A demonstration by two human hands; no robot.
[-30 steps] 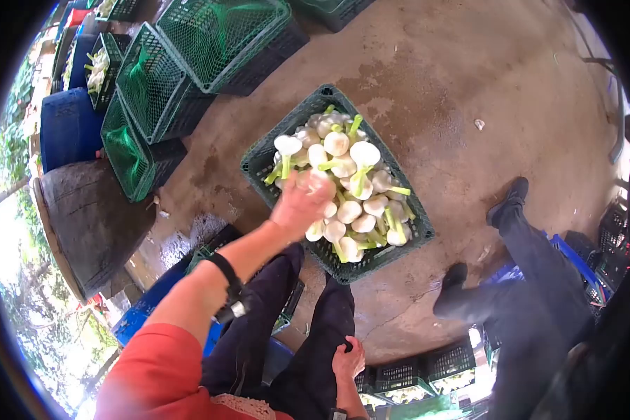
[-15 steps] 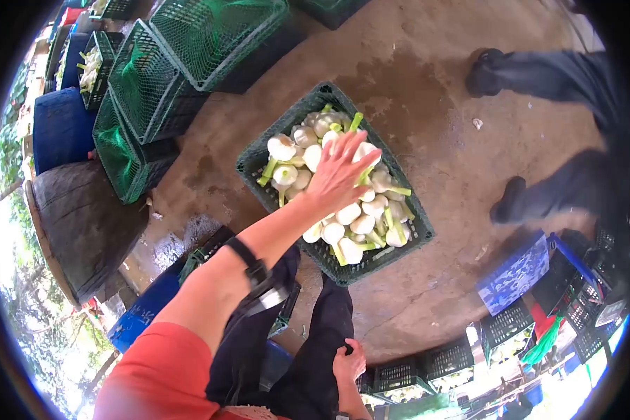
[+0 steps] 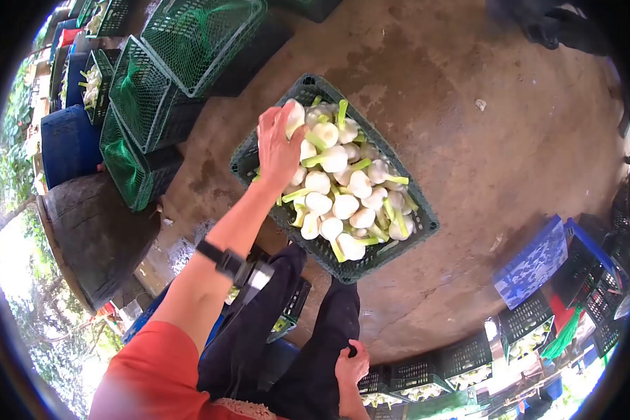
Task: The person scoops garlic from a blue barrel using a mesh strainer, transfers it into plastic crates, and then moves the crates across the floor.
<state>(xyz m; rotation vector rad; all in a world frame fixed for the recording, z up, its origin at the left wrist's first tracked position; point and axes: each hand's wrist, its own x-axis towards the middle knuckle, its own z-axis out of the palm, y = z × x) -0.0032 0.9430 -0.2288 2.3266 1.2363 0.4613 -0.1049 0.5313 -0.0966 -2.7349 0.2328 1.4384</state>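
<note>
A dark green plastic crate (image 3: 392, 260) full of white garlic bulbs (image 3: 344, 206) with short green stems sits in front of me, turned at an angle. My left hand (image 3: 280, 150) is at the crate's far left side, its fingers closed around a garlic bulb (image 3: 295, 119) at the edge of the pile. Down by my thigh, my right hand (image 3: 352, 362) is curled, with thumb and finger close together. Whatever it holds, if anything, I cannot make out; a small dark spot shows between the fingers.
Stacked green mesh crates (image 3: 203, 42) and a blue barrel (image 3: 70, 145) stand to the left, near a large dark tub (image 3: 101, 231). At the lower right are crates of garlic (image 3: 469, 360) and a blue-and-white patterned panel (image 3: 532, 262). Another person's dark shoe (image 3: 539, 31) shows at upper right.
My left hand has moved from spread over the middle of the garlic to the far left side, closing on a bulb. The other person's legs have moved away toward the upper right.
</note>
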